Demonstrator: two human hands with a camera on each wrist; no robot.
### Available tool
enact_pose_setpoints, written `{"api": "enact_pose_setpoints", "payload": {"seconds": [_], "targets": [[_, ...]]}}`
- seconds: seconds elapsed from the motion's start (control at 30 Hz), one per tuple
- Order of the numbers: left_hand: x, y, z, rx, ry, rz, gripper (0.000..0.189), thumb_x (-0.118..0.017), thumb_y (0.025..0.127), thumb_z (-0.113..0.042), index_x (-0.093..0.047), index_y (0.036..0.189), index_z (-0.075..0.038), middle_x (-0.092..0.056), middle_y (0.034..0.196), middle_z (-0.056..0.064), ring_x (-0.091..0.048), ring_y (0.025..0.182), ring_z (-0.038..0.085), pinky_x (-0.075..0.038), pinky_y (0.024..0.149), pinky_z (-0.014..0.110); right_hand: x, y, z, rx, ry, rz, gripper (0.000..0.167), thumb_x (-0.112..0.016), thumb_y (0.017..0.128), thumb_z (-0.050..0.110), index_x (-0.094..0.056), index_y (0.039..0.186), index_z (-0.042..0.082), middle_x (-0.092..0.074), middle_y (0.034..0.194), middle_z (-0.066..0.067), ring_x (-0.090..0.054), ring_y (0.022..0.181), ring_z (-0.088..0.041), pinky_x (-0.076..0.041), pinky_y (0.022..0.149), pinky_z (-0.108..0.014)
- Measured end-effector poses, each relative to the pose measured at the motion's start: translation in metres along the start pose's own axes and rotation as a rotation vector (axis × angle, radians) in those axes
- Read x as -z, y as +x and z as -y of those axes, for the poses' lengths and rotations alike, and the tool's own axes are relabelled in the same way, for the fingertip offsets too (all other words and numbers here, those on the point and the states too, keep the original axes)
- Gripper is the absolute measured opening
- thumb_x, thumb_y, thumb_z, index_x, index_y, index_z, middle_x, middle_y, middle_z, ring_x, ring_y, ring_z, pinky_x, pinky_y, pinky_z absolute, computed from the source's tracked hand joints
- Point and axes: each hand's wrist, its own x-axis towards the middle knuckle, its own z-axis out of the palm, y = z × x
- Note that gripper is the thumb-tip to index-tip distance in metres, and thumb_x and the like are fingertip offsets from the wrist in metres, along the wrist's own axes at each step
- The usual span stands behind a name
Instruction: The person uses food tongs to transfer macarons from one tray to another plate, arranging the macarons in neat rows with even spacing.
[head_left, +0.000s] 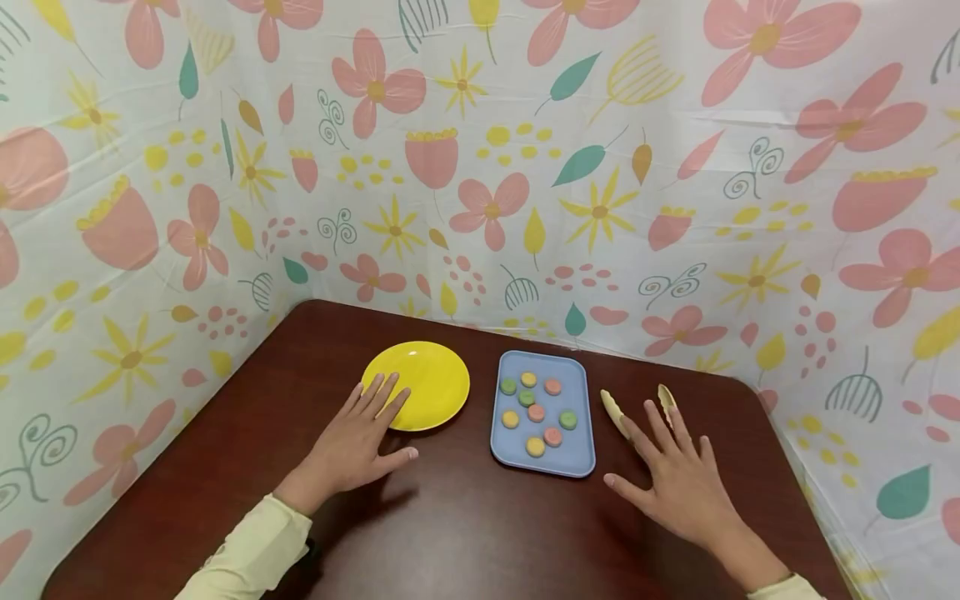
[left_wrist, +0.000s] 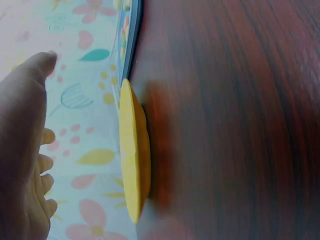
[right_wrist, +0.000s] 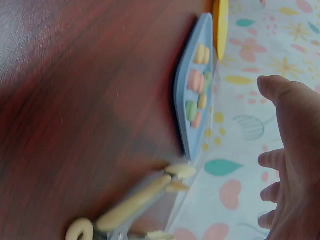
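The cream tongs (head_left: pixel 637 412) lie on the dark wooden surface (head_left: pixel 465 533) just right of the blue tray (head_left: pixel 543 460), which holds 8 coloured round sweets (head_left: pixel 536 412). The right hand (head_left: pixel 678 483) hovers over the tongs, fingers spread and straight, gripping nothing. The left hand (head_left: pixel 360 442) rests open, fingertips over the near edge of the yellow plate (head_left: pixel 431 375).

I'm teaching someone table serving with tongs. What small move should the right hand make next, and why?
Probably curl the right hand round the cream tongs. Its straight fingers lie over them without a grip, while the small round pastel sweets sit untouched on the blue rectangular tray.
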Motion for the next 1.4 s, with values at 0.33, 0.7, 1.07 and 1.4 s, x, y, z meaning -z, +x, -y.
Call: {"api": "enact_pose_setpoints", "payload": {"seconds": [0.33,0.7,1.07,1.4], "targets": [[-0.005,0.0,0.032,0.217,-0.376,-0.004,0.106,-0.064,0.091,-0.067,-0.01,0.166,-0.015,-0.006,0.172,0.01,-0.015,0.156,0.038,-0.028,0.118,0.062,0.013,-0.016,-0.027,-0.1,0.097,0.047,0.094,-0.063,0.092,0.066,-0.034,0.16,0.009,-0.012,0.169,-0.023,-0.006,0.154,-0.048,-0.023,0.102,-0.081],[-0.03,0.009,0.053,0.428,-0.7,0.01,0.111,-0.069,0.092,-0.059,0.002,0.166,-0.015,0.002,0.172,0.014,-0.007,0.157,0.039,-0.02,0.118,0.068,-0.006,-0.025,-0.054,-0.231,0.266,0.102,0.094,-0.062,0.096,0.06,-0.028,0.158,-0.002,-0.012,0.162,-0.039,-0.009,0.148,-0.06,-0.028,0.098,-0.081],[-0.055,0.015,0.056,0.464,-0.869,-0.023,0.118,-0.074,0.088,-0.059,0.003,0.166,-0.015,-0.006,0.172,0.009,-0.014,0.157,0.031,-0.021,0.121,0.061,-0.025,-0.027,-0.064,-0.347,0.233,0.086,0.102,-0.059,0.093,0.069,-0.03,0.156,-0.006,-0.026,0.155,-0.041,-0.038,0.129,-0.066,-0.038,0.088,-0.079],[-0.061,0.018,0.056,0.561,-0.849,0.017,0.126,-0.075,0.085,-0.063,0.009,0.165,-0.013,0.0,0.172,0.014,-0.009,0.157,0.035,-0.022,0.121,0.061,-0.034,-0.022,-0.069,-0.426,0.228,0.112,0.114,-0.056,0.09,0.076,-0.026,0.154,-0.014,-0.038,0.14,-0.046,-0.04,0.12,-0.067,-0.037,0.092,-0.077]]}}
